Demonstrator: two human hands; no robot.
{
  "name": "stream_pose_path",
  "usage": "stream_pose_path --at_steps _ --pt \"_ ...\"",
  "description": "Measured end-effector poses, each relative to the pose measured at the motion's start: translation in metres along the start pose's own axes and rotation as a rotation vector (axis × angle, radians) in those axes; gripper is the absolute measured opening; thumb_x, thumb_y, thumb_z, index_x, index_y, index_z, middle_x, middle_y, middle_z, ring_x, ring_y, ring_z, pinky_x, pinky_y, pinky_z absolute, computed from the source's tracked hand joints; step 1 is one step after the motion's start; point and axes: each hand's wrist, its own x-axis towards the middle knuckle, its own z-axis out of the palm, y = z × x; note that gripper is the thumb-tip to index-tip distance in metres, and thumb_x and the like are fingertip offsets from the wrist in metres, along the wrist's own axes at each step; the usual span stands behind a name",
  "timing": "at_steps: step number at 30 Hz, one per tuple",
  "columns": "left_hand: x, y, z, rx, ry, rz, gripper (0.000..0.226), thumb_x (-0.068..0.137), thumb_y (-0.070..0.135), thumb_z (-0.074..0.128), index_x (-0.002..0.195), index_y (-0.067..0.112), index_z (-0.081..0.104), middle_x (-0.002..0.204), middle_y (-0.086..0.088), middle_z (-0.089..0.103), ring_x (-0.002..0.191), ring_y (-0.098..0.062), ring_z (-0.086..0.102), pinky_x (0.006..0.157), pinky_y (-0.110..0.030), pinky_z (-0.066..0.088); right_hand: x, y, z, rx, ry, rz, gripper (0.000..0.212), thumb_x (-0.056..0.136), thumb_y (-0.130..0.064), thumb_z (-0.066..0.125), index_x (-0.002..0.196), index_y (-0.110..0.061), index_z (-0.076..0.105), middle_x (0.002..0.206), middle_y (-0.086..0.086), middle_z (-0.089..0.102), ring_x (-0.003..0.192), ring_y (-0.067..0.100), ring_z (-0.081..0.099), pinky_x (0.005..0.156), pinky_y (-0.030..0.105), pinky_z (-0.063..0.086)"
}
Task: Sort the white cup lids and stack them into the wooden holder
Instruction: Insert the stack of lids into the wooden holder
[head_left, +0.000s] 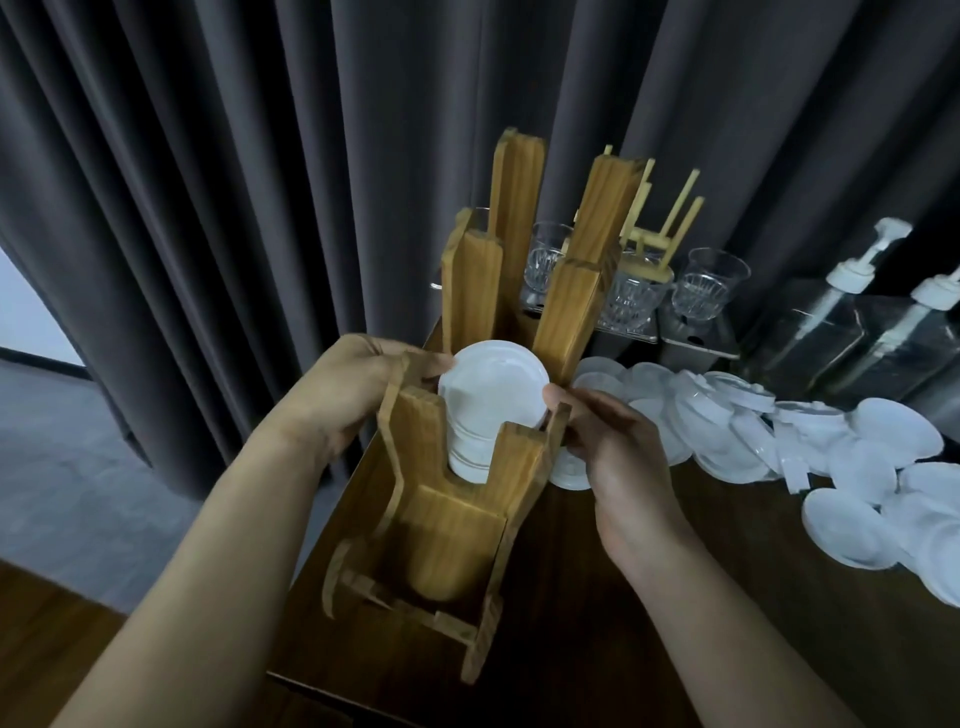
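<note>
Now both hands pinch the lid stack (493, 395) in the wooden holder (457, 525): left hand (358, 384), right hand (608, 441). Next, seat it, then fetch loose lids (779, 436) along the counter's (649, 597) right edge.

2 bare forearms reach in from the bottom edge, each ending in a bare hand. The left hand (337, 389) and the right hand (618, 447) wear no gloves, rings, watch or bracelet. No sleeve shows on either arm up to the frame edge. The fingernails that show are short and unpainted. Both wrists are slim, and the forearms look smooth and unmarked.
</note>
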Motion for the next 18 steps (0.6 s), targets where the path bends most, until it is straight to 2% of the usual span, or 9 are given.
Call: stream_pose_path --at_steps 3,7,11,14,18 --pt "0.005 -0.006 -0.002 0.02 -0.002 -0.013 0.037 0.085 0.023 0.084 0.101 -0.009 0.077 0.106 -0.037 0.072 0.098 -0.044 0.074 0.096 -0.043 0.061 0.001 0.007 -0.002 -0.023 -0.022 0.026 0.012 0.094 -0.028 0.075 0.086 -0.019 0.078 0.076 -0.011 0.078 0.066 -0.005 0.071 0.051 0.004 0.045" --pt "0.009 -0.012 -0.004 0.02 -0.008 -0.011 0.036 0.086 0.022 0.083 0.101 -0.01 0.076 0.105 -0.036 0.072 0.103 -0.044 0.073 0.101 -0.049 0.059 0.0 0.015 -0.002 -0.004 -0.04 0.073 0.015 0.094 -0.025 0.074 0.102 -0.013 0.079 0.095 -0.002 0.081 0.091 0.008 0.077 0.067 0.011 0.053" --pt "0.013 -0.015 -0.004 0.017 -0.008 0.001 0.041 0.084 0.022 0.083 0.104 -0.012 0.074 0.107 -0.038 0.07 0.102 -0.044 0.073 0.096 -0.045 0.062 0.003 0.016 -0.003 -0.003 -0.031 0.078 0.011 0.094 -0.02 0.074 0.1 -0.012 0.079 0.092 -0.002 0.081 0.087 0.006 0.076 0.063 0.009 0.053" --pt "0.015 -0.018 -0.004 0.04 -0.006 0.009 0.038 0.086 0.022 0.083 0.103 -0.011 0.075 0.104 -0.036 0.072 0.096 -0.04 0.075 0.088 -0.039 0.064 0.004 0.017 -0.002 0.009 -0.022 0.08 0.01 0.094 -0.018 0.074 0.1 -0.012 0.079 0.093 -0.002 0.081 0.091 0.009 0.077 0.074 0.017 0.056" --pt "0.015 -0.021 -0.001 0.07 -0.011 -0.007 0.025 0.086 0.023 0.082 0.092 -0.001 0.081 0.087 -0.017 0.079 0.081 -0.019 0.078 0.087 -0.037 0.06 0.005 0.02 0.0 -0.002 -0.01 0.084 0.013 0.093 -0.02 0.075 0.103 -0.013 0.079 0.095 -0.001 0.081 0.096 0.014 0.077 0.082 0.023 0.058"
